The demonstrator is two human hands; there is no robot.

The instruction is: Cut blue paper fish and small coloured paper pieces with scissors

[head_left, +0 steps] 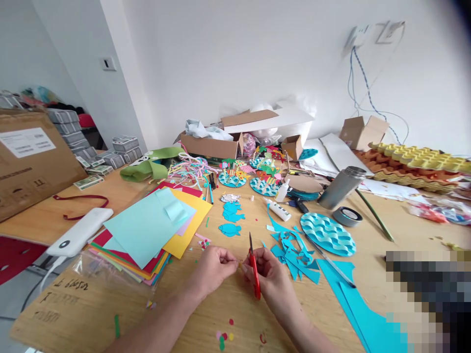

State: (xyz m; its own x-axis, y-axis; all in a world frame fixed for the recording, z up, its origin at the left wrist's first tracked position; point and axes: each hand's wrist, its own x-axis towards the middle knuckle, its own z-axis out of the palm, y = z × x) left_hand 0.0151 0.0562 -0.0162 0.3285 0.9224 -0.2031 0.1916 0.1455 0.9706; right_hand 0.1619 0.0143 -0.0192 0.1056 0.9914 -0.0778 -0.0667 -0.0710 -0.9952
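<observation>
My right hand [270, 277] is closed around red-handled scissors [254, 277], whose dark blades point away from me. Thumb and forefinger of my left hand [215, 269] are pinched together just left of the scissors. Between the fingertips of both hands a tiny yellowish bit shows, too small to name. Beyond them, blue paper fish [230, 229] lie in a short column, with a pale fish cutout [230, 198] at its far end. Blue paper scraps [296, 257] are heaped to the right of my right hand. Small coloured paper dots [231, 337] lie on the table nearer me.
Stacked coloured paper [138, 225] and a white power bank [81, 230] lie left. On the right are a wavy blue disc [327, 234], a pen [333, 262], tape [347, 216] and a steel flask [342, 186]. Glue bottles [279, 210] and decorated discs [265, 186] sit farther back.
</observation>
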